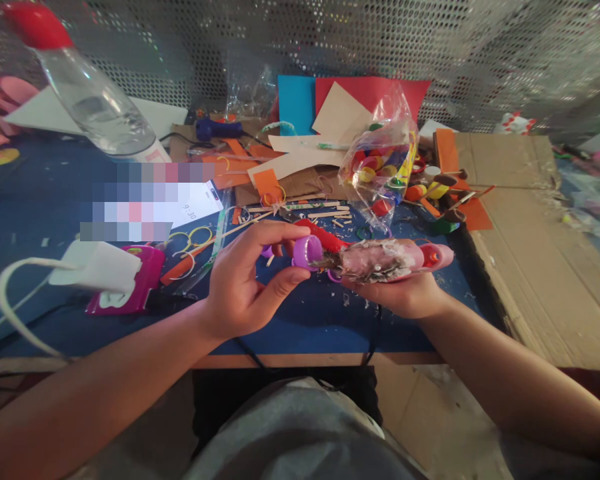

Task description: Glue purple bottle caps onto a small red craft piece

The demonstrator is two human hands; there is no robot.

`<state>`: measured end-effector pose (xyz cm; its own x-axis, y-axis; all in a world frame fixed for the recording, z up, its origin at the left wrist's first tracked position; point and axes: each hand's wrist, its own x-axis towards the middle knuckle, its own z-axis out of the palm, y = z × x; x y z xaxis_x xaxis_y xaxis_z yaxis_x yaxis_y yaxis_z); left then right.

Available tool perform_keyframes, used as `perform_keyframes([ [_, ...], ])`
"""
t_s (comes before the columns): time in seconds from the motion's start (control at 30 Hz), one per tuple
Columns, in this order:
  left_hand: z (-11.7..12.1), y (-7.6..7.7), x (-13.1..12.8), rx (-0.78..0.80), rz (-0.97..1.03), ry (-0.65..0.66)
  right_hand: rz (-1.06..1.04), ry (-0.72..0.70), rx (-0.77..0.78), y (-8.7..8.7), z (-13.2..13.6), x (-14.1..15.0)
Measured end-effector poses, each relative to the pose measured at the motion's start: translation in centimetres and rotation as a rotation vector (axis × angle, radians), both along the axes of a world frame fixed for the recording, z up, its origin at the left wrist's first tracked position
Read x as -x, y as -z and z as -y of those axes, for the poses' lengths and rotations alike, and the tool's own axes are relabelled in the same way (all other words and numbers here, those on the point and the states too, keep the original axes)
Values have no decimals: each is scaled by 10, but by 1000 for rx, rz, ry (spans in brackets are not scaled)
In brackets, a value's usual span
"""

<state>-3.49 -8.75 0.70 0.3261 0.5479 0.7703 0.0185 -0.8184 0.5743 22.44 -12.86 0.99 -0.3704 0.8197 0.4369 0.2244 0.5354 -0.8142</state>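
Between the thumb and fingers of my left hand [247, 283] is a small purple plastic cap [307, 252], its hollow side turned partly to the right. My right hand [405, 295] is closed from below around a pink hot glue gun [380, 260] crusted with whitish, dirty glue. The glue gun's nozzle points left, at the cap's rim; I cannot tell whether the two touch. Just behind the nozzle lies something red and flat [323, 233]. Another purple ring [334, 275] is partly hidden below the nozzle.
A clear bottle with a red top [100, 100] stands left. Below it are a lit phone [197, 207] and a white charger [97, 267] in a magenta socket block [147, 277]. Behind my hands are a bag of coloured caps [380, 163], paper and sticks. Cardboard [545, 253] covers the right.
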Motion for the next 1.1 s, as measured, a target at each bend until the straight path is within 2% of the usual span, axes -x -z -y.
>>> perform_keyframes([
  [0.23,0,1,0,15,26,-2,-13,-41,-72,0,0,0],
  [0.33,-1,2,0,26,25,1,30,-8,-52,0,0,0],
  [0.57,1,1,2,53,20,-40,13,-4,-48,0,0,-1],
  [0.73,2,2,2,52,37,-23,9,-16,-82,-1,0,-1],
  [0.93,2,3,2,86,26,-59,4,-2,-34,-2,0,-1],
  [1.1,3,1,2,85,42,-63,-7,-35,-102,-1,0,-2],
])
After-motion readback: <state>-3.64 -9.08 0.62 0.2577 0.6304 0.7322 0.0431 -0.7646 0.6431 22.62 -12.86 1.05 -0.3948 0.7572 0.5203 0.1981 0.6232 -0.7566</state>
